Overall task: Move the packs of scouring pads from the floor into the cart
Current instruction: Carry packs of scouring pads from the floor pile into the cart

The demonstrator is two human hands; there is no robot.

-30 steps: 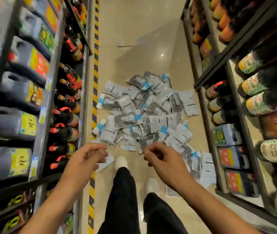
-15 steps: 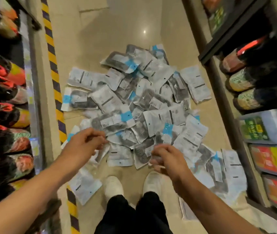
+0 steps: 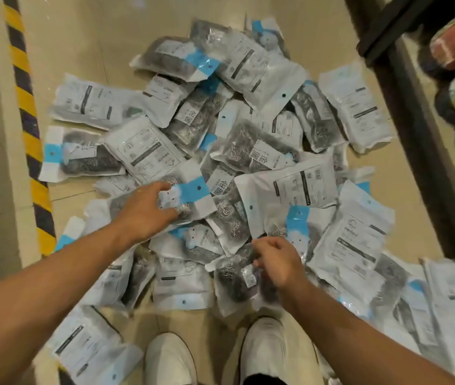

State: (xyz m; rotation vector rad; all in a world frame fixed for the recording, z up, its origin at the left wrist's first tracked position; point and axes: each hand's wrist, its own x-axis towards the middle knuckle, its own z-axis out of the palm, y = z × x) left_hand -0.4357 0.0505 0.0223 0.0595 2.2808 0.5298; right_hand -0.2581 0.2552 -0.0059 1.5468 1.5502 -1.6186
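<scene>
Fingers (image 3: 261, 261) of the right hand (image 3: 277, 263) are curled and pinch the top edge of a pack of dark scouring pads (image 3: 234, 279) at the near edge of the heap; fingers (image 3: 165, 187) of the left hand (image 3: 145, 212) curve down over a blue-headed pack (image 3: 190, 195) and grip its left end. Nearest the camera, two white shoes (image 3: 215, 357) stand on bare tan floor (image 3: 82, 37), toes just short of the heap, with one loose pack (image 3: 90, 345) lying beside the left shoe. Packs of scouring pads (image 3: 248, 129) lie overlapped across the middle of the aisle, all on the floor. Left of the heap, a yellow-and-black hazard strip (image 3: 30, 129) runs along the base of the shelving, a narrow band of open floor between strip and packs. On the right, packs reach the dark shelf frame (image 3: 415, 120). Beyond the heap, floor lies open.
</scene>
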